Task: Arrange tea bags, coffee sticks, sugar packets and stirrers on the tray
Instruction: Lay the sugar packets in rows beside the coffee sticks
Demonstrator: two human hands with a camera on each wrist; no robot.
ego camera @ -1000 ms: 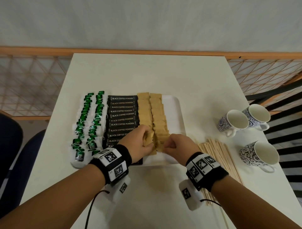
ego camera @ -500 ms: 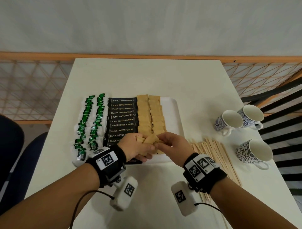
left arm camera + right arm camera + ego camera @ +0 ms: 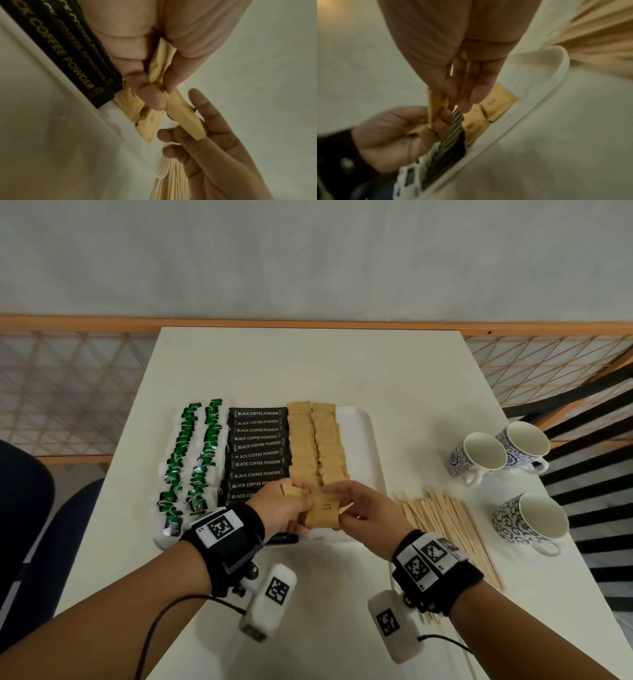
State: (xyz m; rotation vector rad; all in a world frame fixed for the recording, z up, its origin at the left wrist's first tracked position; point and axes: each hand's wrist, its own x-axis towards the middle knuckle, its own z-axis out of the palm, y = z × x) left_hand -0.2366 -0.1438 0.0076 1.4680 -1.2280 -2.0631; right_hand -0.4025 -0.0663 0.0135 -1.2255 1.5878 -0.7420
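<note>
Hands meet over the near end of a white tray point(image 3: 359, 419) on a pale surface point(image 3: 308, 361), passing brown sugar packets between them. The left hand point(image 3: 286, 508) grips a small bunch of packets point(image 3: 161, 66), fingers curled round them; the right hand point(image 3: 363, 508) pinches one packet point(image 3: 323, 513) by its edge, just above the tray's front rim. On the tray, tea bags point(image 3: 195, 453) with green tags lie in two columns at the left, black coffee sticks point(image 3: 258, 446) fill the middle, and two columns of sugar packets point(image 3: 317, 440) run beside them. By the look of it, three of the four items are nearly set, with only the sugar in hand left to lay down. The wooden stirrers point(image 3: 445, 529) lie loose on the surface right of the tray, not yet placed; a bare strip along the tray's right side seems kept for them. Three patterned cups point(image 3: 507, 453) stand well apart at the right. The hands hide the nearest rows, so the exact count there cannot be told, and the right wrist view is blurred.
</note>
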